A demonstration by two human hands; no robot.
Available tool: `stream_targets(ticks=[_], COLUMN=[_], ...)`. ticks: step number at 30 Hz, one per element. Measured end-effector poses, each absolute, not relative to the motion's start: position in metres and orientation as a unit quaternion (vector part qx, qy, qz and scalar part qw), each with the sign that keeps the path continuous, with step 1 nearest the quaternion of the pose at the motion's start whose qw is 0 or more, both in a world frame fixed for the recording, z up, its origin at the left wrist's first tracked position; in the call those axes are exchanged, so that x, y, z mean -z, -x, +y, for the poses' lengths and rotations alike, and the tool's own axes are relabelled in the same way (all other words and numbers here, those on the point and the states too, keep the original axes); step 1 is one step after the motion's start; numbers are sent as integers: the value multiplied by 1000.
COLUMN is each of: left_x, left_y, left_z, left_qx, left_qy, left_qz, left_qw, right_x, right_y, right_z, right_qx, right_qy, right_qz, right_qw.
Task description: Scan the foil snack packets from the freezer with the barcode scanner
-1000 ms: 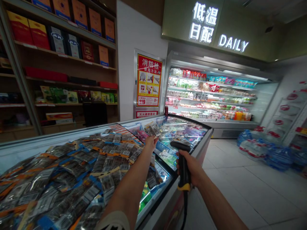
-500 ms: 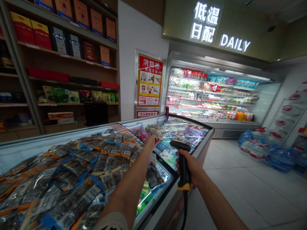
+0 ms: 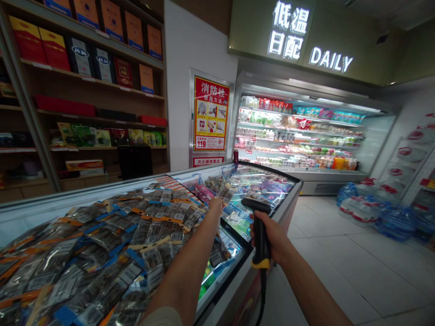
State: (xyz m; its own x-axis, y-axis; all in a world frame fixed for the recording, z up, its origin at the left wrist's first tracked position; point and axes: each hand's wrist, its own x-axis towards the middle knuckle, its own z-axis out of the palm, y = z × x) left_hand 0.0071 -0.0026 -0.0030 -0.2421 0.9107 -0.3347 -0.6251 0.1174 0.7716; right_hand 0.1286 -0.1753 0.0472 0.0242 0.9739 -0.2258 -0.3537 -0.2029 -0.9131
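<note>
My left hand (image 3: 215, 207) reaches out over the chest freezer, its fingers closed on a small clear packet (image 3: 227, 194) with a pale printed label. The packet tilts upward from the fingertips. In my right hand (image 3: 274, 235) is a black barcode scanner (image 3: 261, 240) with a yellow base and a cable hanging down. The scanner's head is just right of the packet, apart from it. A broad heap of similar packets (image 3: 156, 228), dark inside with orange or blue edges and barcode labels, covers the freezer top left of my left arm.
Frozen goods show through the glass top of the chest freezer (image 3: 295, 192). A dark red can (image 3: 236, 156) stands at its far corner. Shelves of boxed goods (image 3: 102, 63) rise at left, a lit dairy cooler (image 3: 302, 131) behind. Large water bottles (image 3: 396, 222) stand on the floor at right.
My left hand has drawn slightly back and down, and the packet in it now tips up with its label showing. My right hand and the scanner have barely moved.
</note>
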Motion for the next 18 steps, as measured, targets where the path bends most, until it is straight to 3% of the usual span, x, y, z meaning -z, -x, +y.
stream_targets(ticks=[18], left_x=[19], left_y=[-21], left_z=[-6], left_qx=[-674], left_qy=[-135], left_qz=[343], left_qw=[640], right_x=[-56], right_y=[-125], right_z=[-173], right_qx=[-644], right_qy=[474], right_qz=[-300], right_qw=[520])
